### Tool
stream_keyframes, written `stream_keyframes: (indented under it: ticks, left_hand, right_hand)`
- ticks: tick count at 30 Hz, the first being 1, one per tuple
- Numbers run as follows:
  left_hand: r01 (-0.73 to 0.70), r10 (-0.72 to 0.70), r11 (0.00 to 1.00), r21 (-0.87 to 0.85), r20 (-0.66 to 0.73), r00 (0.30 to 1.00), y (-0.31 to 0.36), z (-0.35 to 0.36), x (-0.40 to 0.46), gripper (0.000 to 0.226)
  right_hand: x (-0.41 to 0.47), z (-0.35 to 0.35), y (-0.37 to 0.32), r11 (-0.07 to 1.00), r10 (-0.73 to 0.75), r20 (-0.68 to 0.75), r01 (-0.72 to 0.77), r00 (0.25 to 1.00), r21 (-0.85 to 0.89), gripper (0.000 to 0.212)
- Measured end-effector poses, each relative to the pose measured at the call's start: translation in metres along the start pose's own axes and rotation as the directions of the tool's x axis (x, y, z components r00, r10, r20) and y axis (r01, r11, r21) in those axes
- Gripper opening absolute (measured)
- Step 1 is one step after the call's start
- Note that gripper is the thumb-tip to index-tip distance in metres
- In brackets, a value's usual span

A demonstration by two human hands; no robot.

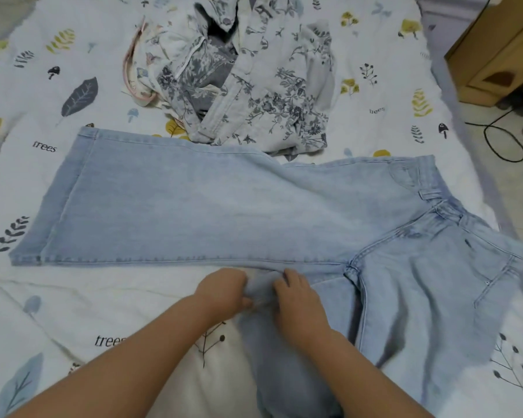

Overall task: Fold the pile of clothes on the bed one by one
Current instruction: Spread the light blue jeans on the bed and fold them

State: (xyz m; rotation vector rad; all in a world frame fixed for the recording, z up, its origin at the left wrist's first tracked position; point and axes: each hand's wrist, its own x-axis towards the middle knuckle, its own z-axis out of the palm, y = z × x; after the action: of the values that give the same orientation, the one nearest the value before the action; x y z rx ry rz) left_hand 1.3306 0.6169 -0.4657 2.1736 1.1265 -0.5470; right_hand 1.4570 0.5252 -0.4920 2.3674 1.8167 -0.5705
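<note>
Right, no baskets or bins in shot here, so the only thing holding anything is the bed (73, 297) itself, and on it lie the pale blue jeans (209, 206), spread wide. 1 leg runs flat out to the left of the crotch seam, hem at the far left; the other leg comes down from that seam toward the camera, rumpled. The waistband and pockets sit off to the right of the seam.

Both hands are right at the inner edge of that near leg, just left of the crotch seam. The left hand (224, 292) is curled tight, fingers pinching a bunched bit of denim. The right hand (299, 306) sits just beside it, fingers bent down and gripping the same fold of cloth. The 2 hands are almost touching, with the gathered denim between them.

Beyond the jeans, the pile of clothes (248, 76) waits in a loose heap: grey-and-white floral pieces, with a pink-trimmed garment (136, 70) at its left side. Its near edge just touches the flat leg.

The sheet is white, printed with leaves, mushrooms and the word "trees". Far right of the jeans, off the bed, stands a wooden cabinet (495, 49) with a black cable (501, 140) looping over the pale floor.
</note>
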Motion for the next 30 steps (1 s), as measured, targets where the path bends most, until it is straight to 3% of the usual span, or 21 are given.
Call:
stream_keyframes:
  ticks: [1, 3, 6, 10, 13, 16, 18, 21, 24, 27, 28, 29, 30]
  left_hand:
    - [-0.007, 0.007, 1.000, 0.006, -0.015, 1.000, 0.002, -0.004, -0.005, 0.018]
    - [-0.010, 0.009, 0.999, -0.048, -0.040, 0.999, 0.001, -0.013, -0.018, 0.026]
    - [0.025, -0.032, 0.977, -0.213, -0.032, 0.999, -0.008, -0.035, -0.045, 0.026]
    - [0.156, -0.188, 0.866, -0.475, -0.020, 0.982, -0.027, -0.071, -0.098, 0.028]
    - [0.231, -0.388, 0.751, -0.619, -0.129, 0.913, -0.055, -0.100, -0.137, 0.039]
    - [0.224, -0.558, 0.640, -0.735, -0.243, 0.794, -0.085, -0.111, -0.156, 0.031]
    - [0.200, -0.588, 0.544, -0.815, -0.200, 0.784, -0.103, -0.107, -0.154, 0.030]
    - [0.144, -0.565, 0.334, -0.932, -0.075, 0.822, -0.117, -0.091, -0.145, 0.019]
    - [0.072, -0.568, 0.274, -0.959, -0.101, 0.817, -0.128, -0.075, -0.135, 0.020]
    - [0.011, -0.458, 0.166, -0.986, -0.067, 0.886, -0.137, -0.067, -0.132, 0.044]
    - [0.021, -0.391, 0.169, -0.985, -0.048, 0.919, -0.143, -0.065, -0.133, 0.053]
    - [0.036, -0.329, 0.247, -0.968, -0.049, 0.943, -0.148, -0.063, -0.133, 0.059]
    - [0.037, -0.275, 0.420, -0.907, -0.088, 0.957, -0.150, -0.062, -0.134, 0.059]
  right_hand:
    - [-0.003, -0.003, -0.002, 0.999, -0.004, -0.007, 0.004, 1.000, 0.045, 0.055]
    - [-0.008, -0.015, -0.006, 0.984, -0.006, -0.006, 0.007, 1.000, 0.178, 0.048]
    - [-0.019, -0.033, -0.010, 0.957, -0.008, 0.050, -0.007, 0.999, 0.289, 0.065]
    - [-0.038, -0.055, -0.026, 0.912, -0.059, 0.099, 0.013, 0.993, 0.410, 0.069]
    - [-0.055, -0.068, -0.049, 0.831, -0.173, 0.130, 0.074, 0.976, 0.551, 0.061]
    - [-0.059, -0.076, -0.069, 0.767, -0.273, 0.257, 0.048, 0.927, 0.640, 0.049]
    - [-0.055, -0.080, -0.074, 0.792, -0.336, 0.353, 0.059, 0.873, 0.607, 0.040]
    - [-0.046, -0.073, -0.071, 0.935, -0.300, 0.415, 0.180, 0.859, 0.305, 0.040]
    - [-0.039, -0.059, -0.063, 0.978, -0.197, 0.294, 0.208, 0.935, -0.006, 0.029]
    - [-0.038, -0.057, -0.047, 0.998, -0.067, 0.163, 0.066, 0.984, 0.013, 0.028]
    - [-0.039, -0.060, -0.042, 0.998, -0.027, 0.133, 0.020, 0.991, 0.051, 0.026]
    - [-0.040, -0.062, -0.039, 0.996, -0.002, 0.114, -0.008, 0.994, 0.088, 0.022]
    - [-0.041, -0.064, -0.037, 0.993, 0.008, 0.104, -0.021, 0.995, 0.120, 0.016]
